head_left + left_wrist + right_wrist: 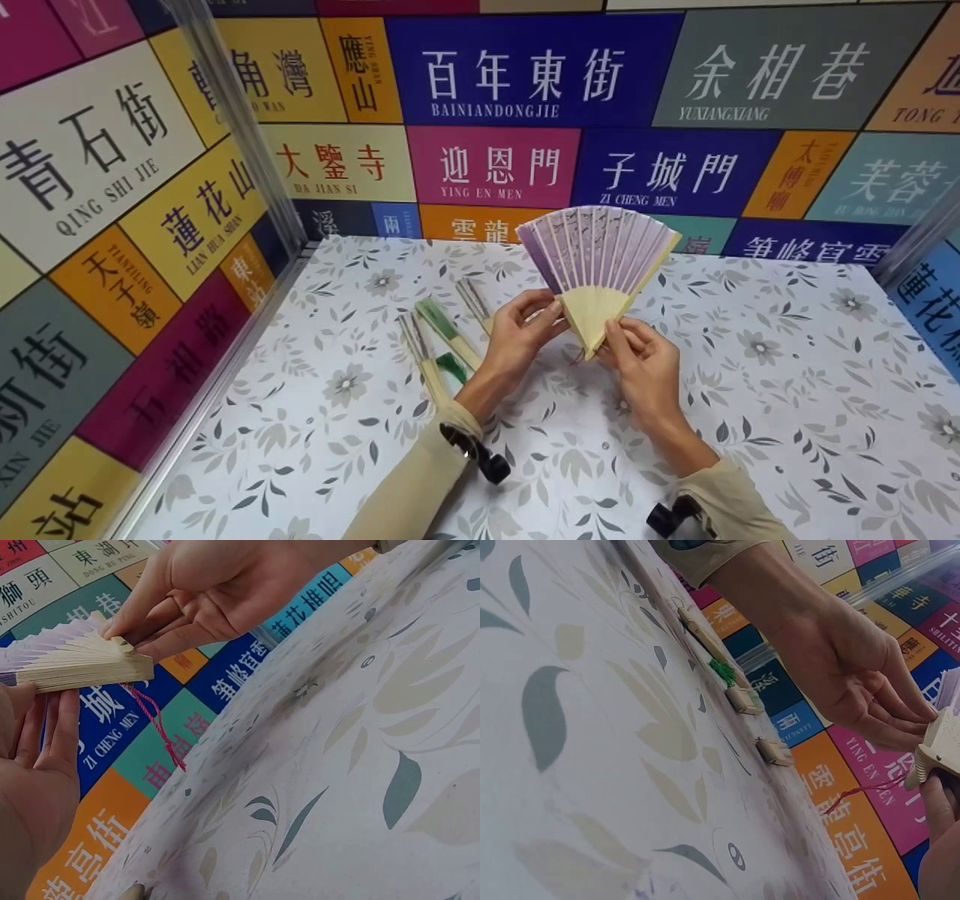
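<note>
A purple folding fan with pale wooden ribs is spread part-way, held up over the table. My left hand pinches its left outer rib between thumb and fingers. Near the pivot my right hand grips the lower right side of the fan, thumb on the front. From the pivot end hangs a red cord, clearest in the left wrist view. In that view the ribs at the near side still lie stacked together.
Left of my left hand, several folded fans lie on the flowered tablecloth: a green one with a green tassel, and greyish ones. Walls with coloured street-name panels stand behind and to the left.
</note>
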Demonstrator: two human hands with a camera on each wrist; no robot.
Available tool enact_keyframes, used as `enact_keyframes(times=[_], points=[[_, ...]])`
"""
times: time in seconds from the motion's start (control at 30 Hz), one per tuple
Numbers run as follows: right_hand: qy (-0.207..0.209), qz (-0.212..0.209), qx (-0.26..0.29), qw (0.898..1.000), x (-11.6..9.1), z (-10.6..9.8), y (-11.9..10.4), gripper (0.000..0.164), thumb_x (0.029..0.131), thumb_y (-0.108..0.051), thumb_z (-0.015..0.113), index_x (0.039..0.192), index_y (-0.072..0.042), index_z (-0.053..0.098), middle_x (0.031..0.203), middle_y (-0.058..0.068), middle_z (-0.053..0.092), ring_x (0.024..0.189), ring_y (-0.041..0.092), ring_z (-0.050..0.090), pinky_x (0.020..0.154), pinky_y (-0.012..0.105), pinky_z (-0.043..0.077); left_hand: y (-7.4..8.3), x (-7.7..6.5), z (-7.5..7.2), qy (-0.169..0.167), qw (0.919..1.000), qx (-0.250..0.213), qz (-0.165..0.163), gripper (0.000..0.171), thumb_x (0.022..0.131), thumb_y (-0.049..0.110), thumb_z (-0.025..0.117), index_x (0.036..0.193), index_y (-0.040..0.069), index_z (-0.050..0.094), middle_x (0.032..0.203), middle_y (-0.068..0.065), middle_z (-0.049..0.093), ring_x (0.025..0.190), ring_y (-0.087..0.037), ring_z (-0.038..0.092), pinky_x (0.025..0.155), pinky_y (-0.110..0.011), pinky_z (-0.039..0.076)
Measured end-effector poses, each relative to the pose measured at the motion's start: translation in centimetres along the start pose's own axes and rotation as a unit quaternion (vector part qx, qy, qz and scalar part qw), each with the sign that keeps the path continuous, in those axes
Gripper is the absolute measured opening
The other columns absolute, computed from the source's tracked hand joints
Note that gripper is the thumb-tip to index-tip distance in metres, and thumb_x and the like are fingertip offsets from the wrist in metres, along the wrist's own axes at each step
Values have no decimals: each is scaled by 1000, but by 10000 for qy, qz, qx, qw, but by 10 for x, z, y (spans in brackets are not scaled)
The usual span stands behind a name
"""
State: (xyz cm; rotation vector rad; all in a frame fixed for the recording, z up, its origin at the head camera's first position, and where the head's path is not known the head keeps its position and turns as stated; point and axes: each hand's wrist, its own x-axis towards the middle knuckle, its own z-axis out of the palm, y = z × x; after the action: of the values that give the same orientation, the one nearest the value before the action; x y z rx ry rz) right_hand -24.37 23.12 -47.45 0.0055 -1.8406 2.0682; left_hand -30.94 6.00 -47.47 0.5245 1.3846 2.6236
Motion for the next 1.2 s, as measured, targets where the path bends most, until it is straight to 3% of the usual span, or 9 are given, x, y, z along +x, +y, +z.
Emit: enact_keyframes(times=[0.63,1.2], points=[[94,153,37,9998,0,-3,0,42,99,-29,64,124,5,62,112,16,75,102,21,74,87,32,63,1,-2,4,-107,9999,-10,75,26,94,1,68,118,-5,60,108,-15,66,102,-24,69,99,-46,59],[361,120,148,9992,0,-3,0,39,99,-29,64,118,4,63,104,11,76,95,17,75,82,29,65,-1,-2,4,-30,9995,-265,166,22,94,1,67,114,-6,60,110,-16,67,104,-29,71,99,-48,59]])
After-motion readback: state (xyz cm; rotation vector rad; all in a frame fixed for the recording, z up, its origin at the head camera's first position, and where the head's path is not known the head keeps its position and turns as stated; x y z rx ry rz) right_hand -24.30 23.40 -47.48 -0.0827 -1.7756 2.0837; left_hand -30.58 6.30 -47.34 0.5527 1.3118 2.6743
